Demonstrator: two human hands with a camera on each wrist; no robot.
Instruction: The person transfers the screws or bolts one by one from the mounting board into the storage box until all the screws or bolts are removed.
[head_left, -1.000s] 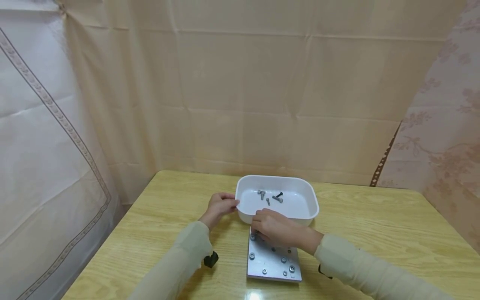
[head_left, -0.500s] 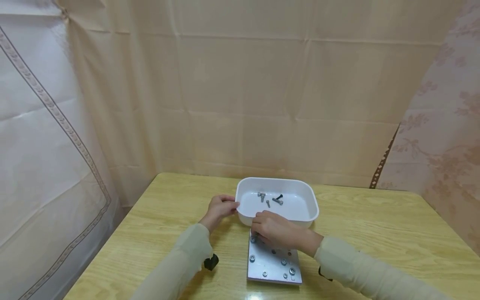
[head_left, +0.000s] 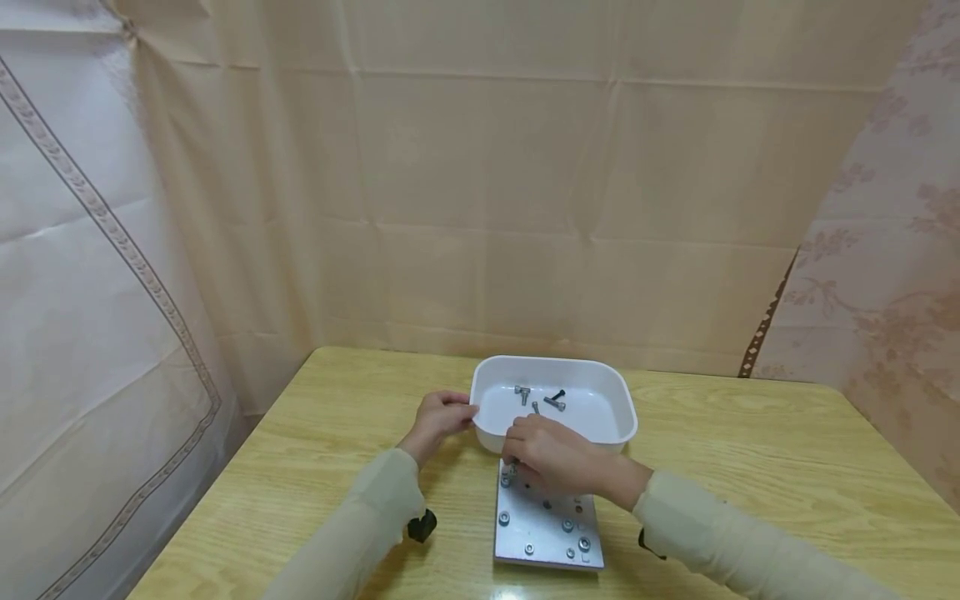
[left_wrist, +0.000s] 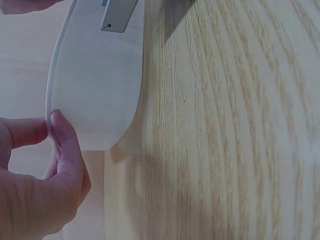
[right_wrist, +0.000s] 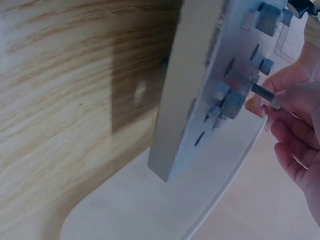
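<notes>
My right hand (head_left: 555,457) is over the far end of a silver metal plate (head_left: 540,537) with several socket-head bolts and holes in it. In the right wrist view, the thumb and fingers of this hand pinch a small bolt (right_wrist: 264,93), its threaded end pointing at the plate face and clear of the fingers. My left hand (head_left: 438,423) pinches the left rim of a white plastic tray (head_left: 555,359); the left wrist view has its thumb and finger either side of the tray's edge (left_wrist: 50,90). Several loose bolts (head_left: 555,403) lie in the tray.
The tray stands just beyond the plate on a yellow wood-grain table (head_left: 735,467). A beige curtain (head_left: 480,208) hangs behind the table. A black piece (head_left: 422,526) shows beneath the left cuff, and patterned cloth hangs at both sides.
My right hand has shifted slightly up and now overlaps one loose bolt in the tray, uncovering a little more of the plate's far corner. The left hand, tray and plate stay put.
</notes>
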